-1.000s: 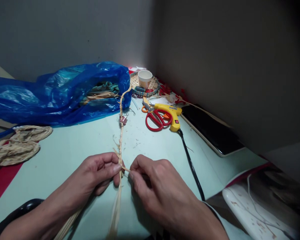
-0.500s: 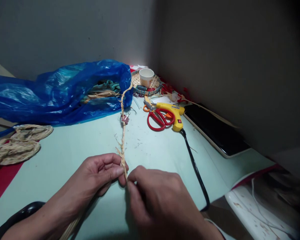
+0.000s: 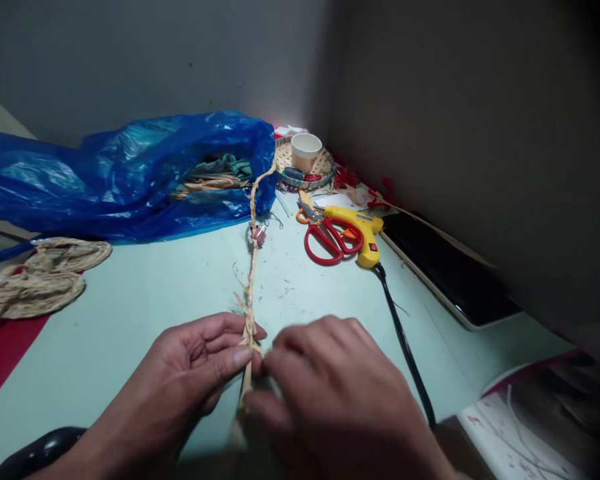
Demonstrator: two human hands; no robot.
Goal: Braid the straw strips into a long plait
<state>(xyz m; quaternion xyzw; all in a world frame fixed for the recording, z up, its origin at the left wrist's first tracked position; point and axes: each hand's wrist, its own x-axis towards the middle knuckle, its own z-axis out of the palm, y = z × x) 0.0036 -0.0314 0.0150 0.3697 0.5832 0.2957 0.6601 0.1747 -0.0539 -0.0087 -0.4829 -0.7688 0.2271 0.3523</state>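
Observation:
A thin straw braid (image 3: pixel 253 267) runs from the far side of the table toward me, with short frayed ends sticking out on its left. My left hand (image 3: pixel 200 367) pinches its near end between thumb and fingers. Close on the right, my right hand (image 3: pixel 330 387) is bent around a strand at the braid's end; its fingertips are partly hidden and blurred. Loose pale strands (image 3: pixel 247 383) hang down between the hands. A small pinkish clip (image 3: pixel 259 235) sits against the braid further up.
Behind lies a blue plastic bag (image 3: pixel 130 173) with straw inside. Red-handled scissors (image 3: pixel 325 243), a yellow glue gun (image 3: pixel 370 250) and a black phone-like slab (image 3: pixel 445 267) lie right. A woven tray (image 3: pixel 325 163) bears a paper cup (image 3: pixel 306 150). Two woven soles (image 3: pixel 35 293) lie left.
The view has shifted slightly, moving the table things to the right. My right hand has changed its position at the strands, and the loose ends now spread out below my left thumb.

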